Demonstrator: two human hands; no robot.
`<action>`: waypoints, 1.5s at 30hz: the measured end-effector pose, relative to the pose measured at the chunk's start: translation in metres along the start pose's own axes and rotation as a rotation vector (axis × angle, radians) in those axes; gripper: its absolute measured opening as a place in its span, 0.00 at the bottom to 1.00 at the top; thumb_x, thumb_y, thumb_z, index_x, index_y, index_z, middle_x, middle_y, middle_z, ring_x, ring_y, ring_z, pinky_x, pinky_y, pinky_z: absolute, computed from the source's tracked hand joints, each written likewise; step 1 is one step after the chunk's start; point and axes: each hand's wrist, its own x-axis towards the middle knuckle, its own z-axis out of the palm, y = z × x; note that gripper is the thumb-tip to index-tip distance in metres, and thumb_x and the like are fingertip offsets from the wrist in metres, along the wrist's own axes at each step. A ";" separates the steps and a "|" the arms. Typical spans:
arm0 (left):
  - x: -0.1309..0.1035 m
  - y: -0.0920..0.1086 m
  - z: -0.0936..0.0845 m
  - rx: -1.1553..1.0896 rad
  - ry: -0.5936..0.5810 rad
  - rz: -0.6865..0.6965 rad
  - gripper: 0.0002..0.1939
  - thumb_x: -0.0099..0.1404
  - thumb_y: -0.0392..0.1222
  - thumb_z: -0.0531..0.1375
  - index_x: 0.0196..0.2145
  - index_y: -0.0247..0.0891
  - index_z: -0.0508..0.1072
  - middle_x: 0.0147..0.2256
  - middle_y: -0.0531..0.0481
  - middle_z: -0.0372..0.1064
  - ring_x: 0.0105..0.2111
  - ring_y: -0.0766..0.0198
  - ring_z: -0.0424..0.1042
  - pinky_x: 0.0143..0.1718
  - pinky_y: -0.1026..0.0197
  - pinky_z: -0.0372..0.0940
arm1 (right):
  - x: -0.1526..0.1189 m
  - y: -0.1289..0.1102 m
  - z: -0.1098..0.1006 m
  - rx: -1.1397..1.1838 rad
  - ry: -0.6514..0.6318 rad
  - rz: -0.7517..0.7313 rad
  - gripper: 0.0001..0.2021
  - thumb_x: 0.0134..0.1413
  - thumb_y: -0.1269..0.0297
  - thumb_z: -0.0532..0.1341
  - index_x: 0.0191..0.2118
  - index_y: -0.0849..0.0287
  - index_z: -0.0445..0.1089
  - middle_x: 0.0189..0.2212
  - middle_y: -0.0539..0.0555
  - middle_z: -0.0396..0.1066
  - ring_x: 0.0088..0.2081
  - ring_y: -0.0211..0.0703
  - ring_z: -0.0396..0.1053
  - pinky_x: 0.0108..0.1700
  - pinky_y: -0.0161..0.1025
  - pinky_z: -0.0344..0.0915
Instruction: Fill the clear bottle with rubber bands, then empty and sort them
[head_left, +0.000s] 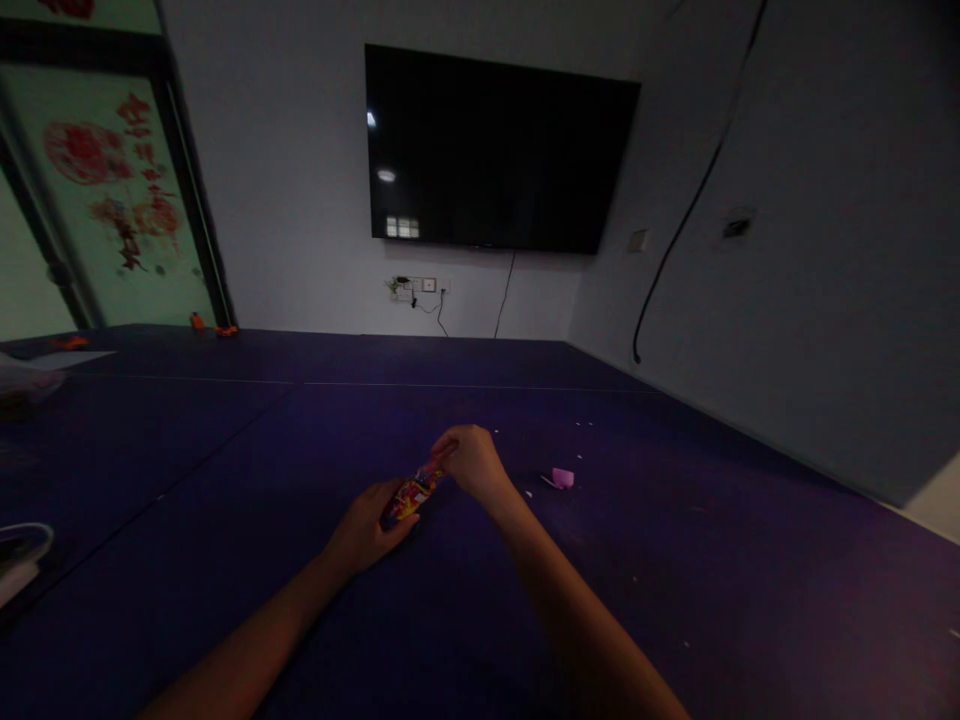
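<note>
Low over the dark blue-purple surface [315, 430], my left hand [365, 528] is wrapped round a small, long colourful object [414, 496] with a yellow, red and purple printed pattern. Its kind is too small and dim to make out. At the object's upper right end, my right hand [469, 462] is closed in a pinch. Something reddish shows at those fingertips, but the fingers partly hide it. To the right of my right hand lies a small pink piece [562, 478], apart from both hands.
White specks dot the surface, mostly on the right. At the left edge are a whitish rimmed object [22, 565] and a pale sheet [82, 359]. Small orange items [226, 330] lie by the door [112, 200]. A television [502, 150] hangs on the far wall; a dark cable [686, 215] hangs at right.
</note>
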 end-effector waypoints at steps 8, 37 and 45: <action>-0.001 0.003 -0.002 -0.042 0.048 0.011 0.21 0.58 0.49 0.58 0.47 0.37 0.67 0.41 0.40 0.72 0.40 0.53 0.73 0.41 0.53 0.68 | -0.007 -0.007 0.000 -0.052 0.030 -0.125 0.10 0.33 0.80 0.64 0.28 0.63 0.73 0.20 0.50 0.71 0.23 0.35 0.67 0.24 0.29 0.60; -0.004 0.002 -0.003 -0.078 0.057 0.029 0.18 0.60 0.48 0.56 0.46 0.38 0.66 0.38 0.43 0.72 0.37 0.57 0.72 0.39 0.54 0.68 | -0.032 -0.032 -0.004 -0.555 -0.269 -0.421 0.15 0.58 0.64 0.50 0.46 0.53 0.69 0.33 0.53 0.75 0.36 0.46 0.71 0.37 0.37 0.61; -0.001 0.002 -0.005 -0.106 0.130 -0.101 0.20 0.61 0.51 0.55 0.48 0.39 0.65 0.40 0.43 0.71 0.38 0.55 0.72 0.40 0.53 0.68 | -0.019 -0.028 -0.016 -0.052 -0.258 -0.364 0.16 0.54 0.75 0.48 0.40 0.56 0.70 0.33 0.48 0.74 0.35 0.37 0.70 0.37 0.34 0.61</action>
